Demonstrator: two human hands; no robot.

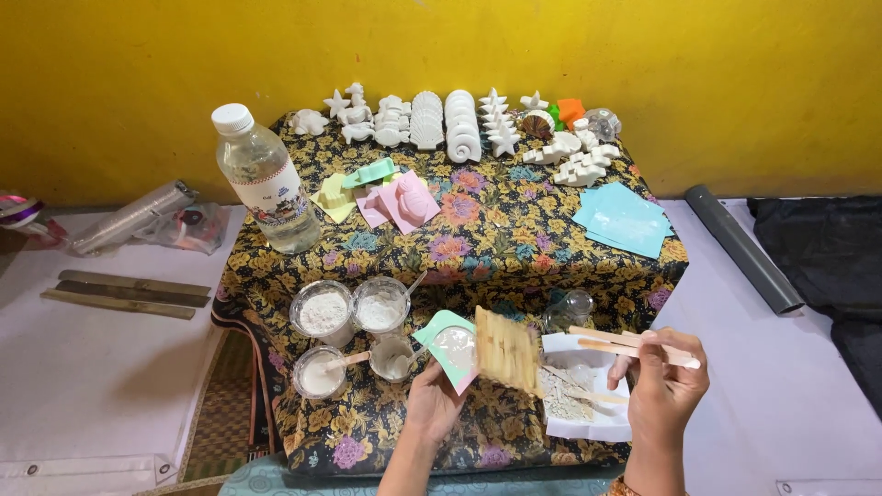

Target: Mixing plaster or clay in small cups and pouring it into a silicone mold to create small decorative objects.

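Note:
My left hand [432, 404] holds up a small green mould [447, 347] filled with white plaster, near the front of the floral-cloth table [514, 239]. A bundle of flat wooden sticks [505, 351] stands beside the mould, between my hands. My right hand [663, 386] grips two or three wooden sticks [629, 345] that point left. Beneath it lies a white sheet of paper [588, 422] with plaster crumbs and another stick. Several clear cups of white powder and paste [354, 312] stand left of the mould.
A clear water bottle [266, 179] stands at the table's left. Rows of white plaster figures [459, 124] line the back edge. Pink and green moulds [395, 197] and light blue moulds [625, 219] lie mid-table. A grey pipe [744, 248] and metal strips [124, 292] lie on the floor.

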